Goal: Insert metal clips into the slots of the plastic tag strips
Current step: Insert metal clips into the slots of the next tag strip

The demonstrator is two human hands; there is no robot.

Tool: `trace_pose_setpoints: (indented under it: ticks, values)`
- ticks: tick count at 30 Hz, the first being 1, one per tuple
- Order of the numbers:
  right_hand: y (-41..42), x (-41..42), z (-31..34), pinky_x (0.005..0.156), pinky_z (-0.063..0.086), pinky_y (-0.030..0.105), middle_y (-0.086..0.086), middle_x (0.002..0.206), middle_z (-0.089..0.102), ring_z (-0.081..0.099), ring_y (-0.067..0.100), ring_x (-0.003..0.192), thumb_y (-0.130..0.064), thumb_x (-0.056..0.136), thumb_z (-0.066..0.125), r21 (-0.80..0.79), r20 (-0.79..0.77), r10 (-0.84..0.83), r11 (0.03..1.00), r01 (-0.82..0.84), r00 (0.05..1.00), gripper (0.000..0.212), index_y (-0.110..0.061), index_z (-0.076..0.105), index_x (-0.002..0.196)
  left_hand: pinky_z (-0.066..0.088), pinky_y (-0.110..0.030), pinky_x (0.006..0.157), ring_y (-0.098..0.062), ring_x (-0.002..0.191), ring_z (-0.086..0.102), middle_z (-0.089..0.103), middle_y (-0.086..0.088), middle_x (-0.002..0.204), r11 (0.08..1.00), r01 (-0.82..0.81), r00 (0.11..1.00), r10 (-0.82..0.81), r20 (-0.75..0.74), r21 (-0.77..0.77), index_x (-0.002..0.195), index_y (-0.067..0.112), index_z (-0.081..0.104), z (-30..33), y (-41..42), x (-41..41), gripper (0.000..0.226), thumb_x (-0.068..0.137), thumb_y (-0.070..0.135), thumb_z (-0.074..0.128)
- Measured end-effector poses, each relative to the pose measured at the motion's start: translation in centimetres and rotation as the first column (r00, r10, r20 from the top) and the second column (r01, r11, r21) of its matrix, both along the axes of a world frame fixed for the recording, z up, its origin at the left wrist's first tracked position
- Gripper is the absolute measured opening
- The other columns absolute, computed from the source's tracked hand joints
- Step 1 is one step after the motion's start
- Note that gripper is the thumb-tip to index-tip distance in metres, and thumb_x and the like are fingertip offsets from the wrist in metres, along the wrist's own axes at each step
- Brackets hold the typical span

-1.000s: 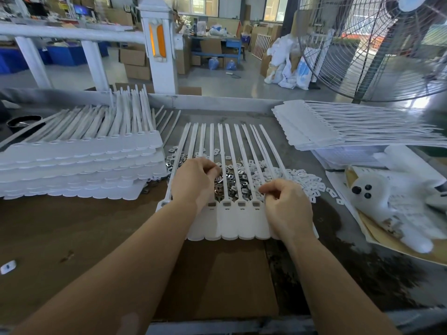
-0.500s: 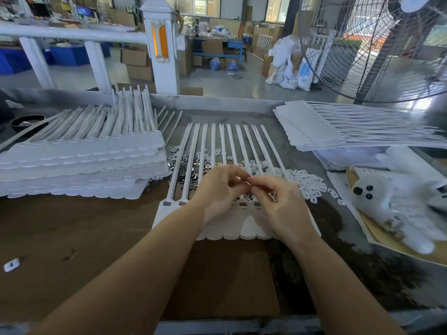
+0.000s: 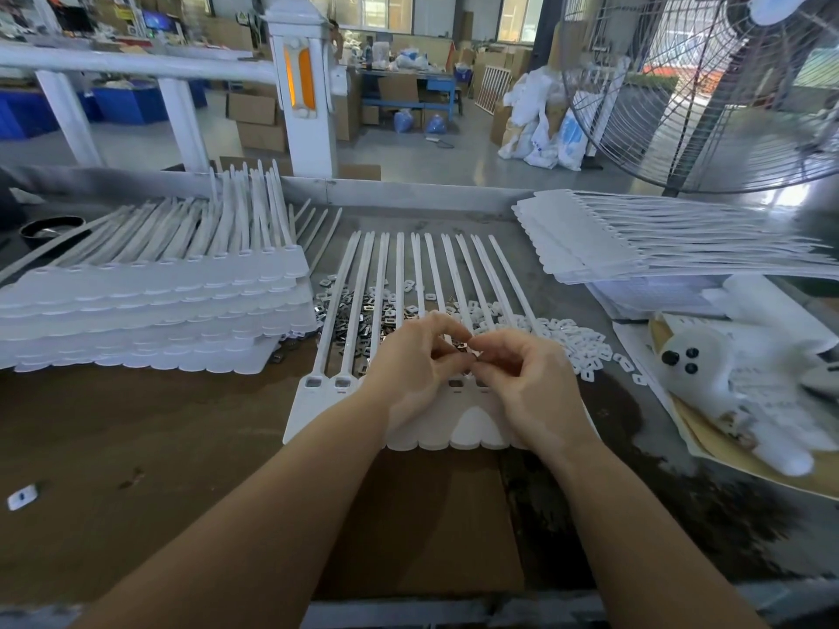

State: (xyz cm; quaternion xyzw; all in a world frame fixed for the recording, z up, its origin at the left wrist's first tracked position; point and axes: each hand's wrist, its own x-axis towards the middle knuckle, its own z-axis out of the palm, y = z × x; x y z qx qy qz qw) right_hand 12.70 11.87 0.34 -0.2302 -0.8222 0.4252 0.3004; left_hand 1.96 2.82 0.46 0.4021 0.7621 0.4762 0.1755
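Both hands meet over the tag strip (image 3: 472, 424), left hand (image 3: 415, 370) and right hand (image 3: 522, 379) pinching one small metal clip (image 3: 467, 349) between curled fingertips. Open slots (image 3: 455, 383) lie just below, nearer the body; tails run away.

White tag strips (image 3: 411, 270), silvery clips (image 3: 358, 322), brown table (image 3: 136, 429).
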Motion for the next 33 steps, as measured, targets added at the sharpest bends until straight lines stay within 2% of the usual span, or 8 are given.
trace_pose_setpoints:
  ticks: [5, 12, 19, 23, 28, 33]
  values:
    - [0.2, 0.1, 0.3, 0.077, 0.049, 0.014, -0.004, 0.088, 0.069, 0.064, 0.008, 0.087, -0.005, 0.084, 0.065, 0.010, 0.045, 0.032, 0.999, -0.032, 0.998, 0.017, -0.015, 0.072, 0.096, 0.050, -0.029, 0.077, -0.014, 0.083, 0.064, 0.068, 0.005, 0.087, 1.000, -0.006, 0.999, 0.005, -0.051, -0.011, 0.106, 0.023, 0.060, -0.1, -0.1, 0.1, 0.020, 0.087, 0.022, 0.065]
    - [0.4, 0.5, 1.1, 0.075, 0.048, 0.009, -0.004, 0.086, 0.070, 0.064, 0.003, 0.081, -0.005, 0.083, 0.066, -0.018, 0.081, 0.087, 0.996, -0.086, 0.993, 0.014, -0.012, 0.072, 0.093, 0.050, -0.027, 0.076, -0.011, 0.082, 0.063, 0.069, 0.005, 0.089, 0.998, -0.059, 0.992, 0.056, -0.116, -0.020, 0.107, 0.023, 0.060, -0.3, -0.1, 0.5, 0.021, 0.087, 0.025, 0.065]
    - [0.6, 0.5, 1.1, 0.072, 0.046, 0.005, -0.004, 0.084, 0.068, 0.062, 0.001, 0.080, -0.004, 0.084, 0.064, 0.015, 0.120, 0.057, 0.998, -0.060, 0.991, 0.013, -0.014, 0.071, 0.090, 0.052, -0.026, 0.080, -0.009, 0.082, 0.065, 0.071, 0.005, 0.088, 1.000, -0.029, 0.991, 0.027, -0.134, -0.010, 0.091, 0.027, 0.065, -0.3, -0.3, 0.7, 0.008, 0.086, 0.021, 0.067]
    - [1.0, 0.7, 1.0, 0.078, 0.050, 0.020, -0.002, 0.081, 0.069, 0.064, 0.009, 0.081, -0.006, 0.085, 0.063, 0.013, 0.101, -0.030, 1.000, 0.028, 0.994, 0.011, -0.014, 0.070, 0.085, 0.051, -0.020, 0.081, -0.002, 0.083, 0.064, 0.071, 0.010, 0.086, 1.000, 0.019, 0.989, -0.019, -0.144, -0.002, 0.091, 0.027, 0.070, -0.3, -0.9, 0.4, 0.011, 0.085, 0.018, 0.065]
    - [1.2, 1.1, 1.0, 0.078, 0.048, 0.014, -0.003, 0.082, 0.069, 0.064, 0.007, 0.081, -0.004, 0.084, 0.064, 0.064, 0.154, -0.014, 0.998, 0.004, 0.988, 0.012, -0.013, 0.071, 0.087, 0.048, -0.013, 0.079, 0.002, 0.081, 0.063, 0.070, 0.013, 0.084, 0.999, 0.028, 0.983, -0.034, -0.181, -0.035, 0.088, 0.028, 0.072, -0.2, -0.8, 0.3, 0.012, 0.086, 0.018, 0.065]
    - [1.1, 1.2, 1.2, 0.079, 0.044, 0.006, -0.006, 0.087, 0.069, 0.062, 0.003, 0.085, -0.005, 0.084, 0.063, 0.117, 0.216, 0.006, 0.993, -0.032, 0.976, 0.017, -0.015, 0.073, 0.093, 0.047, -0.012, 0.077, 0.002, 0.080, 0.062, 0.069, 0.014, 0.082, 0.999, 0.027, 0.984, -0.032, -0.176, -0.030, 0.088, 0.027, 0.072, -0.2, -0.8, 0.3, 0.012, 0.086, 0.017, 0.065]
